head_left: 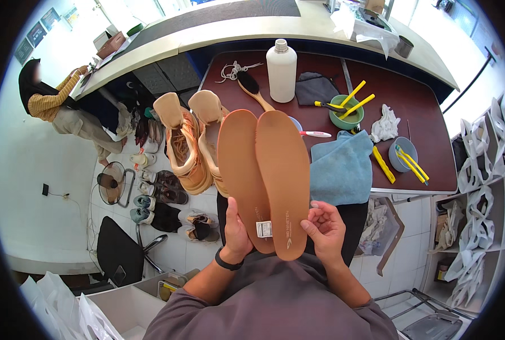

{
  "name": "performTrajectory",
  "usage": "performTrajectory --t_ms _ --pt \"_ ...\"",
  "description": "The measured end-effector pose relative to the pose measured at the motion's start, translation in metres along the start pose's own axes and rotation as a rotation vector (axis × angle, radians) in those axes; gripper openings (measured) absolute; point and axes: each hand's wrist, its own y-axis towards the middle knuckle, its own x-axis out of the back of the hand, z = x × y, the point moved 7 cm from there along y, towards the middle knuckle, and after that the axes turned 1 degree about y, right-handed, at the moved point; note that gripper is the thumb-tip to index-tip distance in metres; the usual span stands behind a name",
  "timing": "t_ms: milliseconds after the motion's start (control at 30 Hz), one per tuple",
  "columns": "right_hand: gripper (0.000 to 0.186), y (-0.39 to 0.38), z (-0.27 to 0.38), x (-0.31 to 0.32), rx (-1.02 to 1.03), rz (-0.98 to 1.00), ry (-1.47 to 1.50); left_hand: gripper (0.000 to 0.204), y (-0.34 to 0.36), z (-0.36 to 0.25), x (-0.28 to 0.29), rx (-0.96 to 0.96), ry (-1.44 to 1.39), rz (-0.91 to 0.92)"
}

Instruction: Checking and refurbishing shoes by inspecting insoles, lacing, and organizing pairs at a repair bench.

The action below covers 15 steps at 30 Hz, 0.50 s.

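Observation:
Two tan shoe insoles are held up in front of me, toes pointing away. My left hand [238, 231] grips the left insole [238, 164] by its outer edge near the heel, where a small white label [264, 229] is stuck. The right insole [285, 170] partly overlaps it, its heel edge pinched between thumb and fingers of my right hand [325, 229]. Just beyond them on the left stand a tan sneaker [193, 170] with its tongue pulled up and its mate [207, 122], partly hidden by the insoles.
On the dark red table [235, 93] are a white bottle [281, 73], a wooden brush [255, 90], white laces [235, 71], a blue cloth [343, 167], a green bowl [343, 120] and a grey bowl [399, 161] with yellow-handled brushes. Shoes line the floor at left; another person [60, 107] stands at the counter.

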Motion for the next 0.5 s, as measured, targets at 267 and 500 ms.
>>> performTrajectory --t_ms 267,500 --pt "0.04 0.011 -0.001 0.013 0.006 -0.007 -0.044 0.054 0.001 0.009 0.012 0.013 0.12 -0.002" --pt "0.04 0.011 0.006 0.019 0.059 -0.061 -0.073 0.062 0.001 0.004 0.002 0.001 0.07 0.045"
